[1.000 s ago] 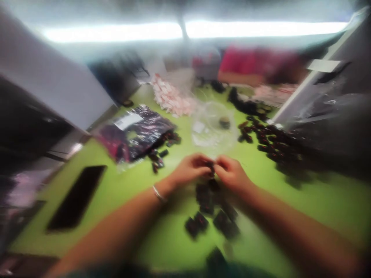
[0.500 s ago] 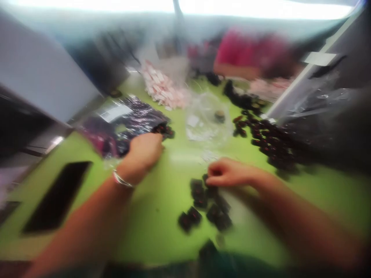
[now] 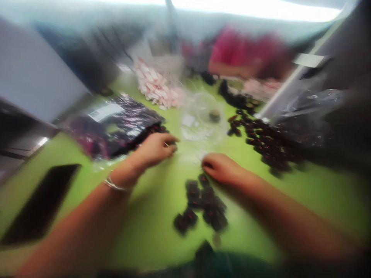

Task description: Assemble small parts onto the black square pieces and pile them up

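Observation:
My left hand (image 3: 158, 148) is just right of a clear plastic bag (image 3: 127, 119) of dark parts, its fingers curled towards the thumb. Whatever lies between those fingertips is too blurred to name. My right hand (image 3: 222, 166) is closed in a pinch beside a few tiny white pieces (image 3: 199, 155) on the green table; its fingertips are partly hidden. Below it lies a loose group of small black square parts (image 3: 207, 197). Behind both hands sits a clear bag (image 3: 199, 135) with small white pieces inside.
A dark flat slab (image 3: 43, 202) lies at left. Many dark parts (image 3: 265, 143) are heaped at right by a grey panel and plastic wrap (image 3: 313, 112). Pale pink-white pieces (image 3: 156, 87) are piled at the back. A person in a pink top (image 3: 232, 52) sits across the table.
My left hand has moved right, away from the opening of the bag of dark parts. My right hand has moved from the black parts up to the tiny white pieces. The view has shifted slightly.

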The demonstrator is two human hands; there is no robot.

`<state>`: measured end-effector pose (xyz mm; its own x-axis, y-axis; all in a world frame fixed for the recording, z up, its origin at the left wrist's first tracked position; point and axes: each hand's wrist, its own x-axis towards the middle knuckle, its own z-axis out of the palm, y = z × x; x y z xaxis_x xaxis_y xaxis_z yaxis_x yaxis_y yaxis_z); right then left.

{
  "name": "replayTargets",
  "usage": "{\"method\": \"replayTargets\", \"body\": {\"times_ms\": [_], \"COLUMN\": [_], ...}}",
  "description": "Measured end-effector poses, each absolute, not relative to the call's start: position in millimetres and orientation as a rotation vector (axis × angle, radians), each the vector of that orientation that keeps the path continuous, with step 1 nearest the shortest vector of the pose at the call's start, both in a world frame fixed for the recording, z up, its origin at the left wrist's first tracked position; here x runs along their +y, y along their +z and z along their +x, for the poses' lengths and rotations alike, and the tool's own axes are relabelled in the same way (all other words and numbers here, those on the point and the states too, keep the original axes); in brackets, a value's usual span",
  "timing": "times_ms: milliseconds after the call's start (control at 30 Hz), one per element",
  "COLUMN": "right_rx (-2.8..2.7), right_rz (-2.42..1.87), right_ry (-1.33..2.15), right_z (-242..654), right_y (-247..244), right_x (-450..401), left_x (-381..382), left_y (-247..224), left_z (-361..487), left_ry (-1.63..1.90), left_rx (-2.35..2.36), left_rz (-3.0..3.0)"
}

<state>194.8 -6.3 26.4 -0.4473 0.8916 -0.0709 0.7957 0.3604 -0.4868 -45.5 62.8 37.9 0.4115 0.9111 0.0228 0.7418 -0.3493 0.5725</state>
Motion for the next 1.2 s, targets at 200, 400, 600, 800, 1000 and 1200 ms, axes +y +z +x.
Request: {"method": "replayTargets", "body": {"times_ms": [200, 400, 600, 800, 1000, 1200], "right_rx": [-2.475, -2.562, -2.418, -2.219, -2.113, -2.142], "right_rz": [-1.55, -1.513, -1.484, -1.377, -1.342, -1.359], "right_ry": [0.493, 0.411, 0.46, 0.456, 0.421, 0.375], "right_z": [188.3, 189.9, 190.8, 195.2, 197.0, 200.1], "right_y": [16.1, 8.5, 9.2, 9.3, 8.0, 5.7], "right_x": [-11.2, -7.6, -5.4, -3.0, -1.8, -0.5], "left_x": [63.2, 62.3, 54.2, 41.8, 35.3, 30.9], "left_y": [15.5, 25.1, 24.2, 24.5, 26.4, 28.9], "left_z": [-39.5, -38.5, -29.4, -21.3, -13.2, -15.8], "left_ry": [0.494, 0.32, 0.295, 0.21, 0.198, 0.17], "left_rx": [1.092, 1.146, 1.044, 1.05, 0.916, 0.958], "left_rz": [1.912, 2.169, 2.406, 2.532, 2.603, 2.602]}}
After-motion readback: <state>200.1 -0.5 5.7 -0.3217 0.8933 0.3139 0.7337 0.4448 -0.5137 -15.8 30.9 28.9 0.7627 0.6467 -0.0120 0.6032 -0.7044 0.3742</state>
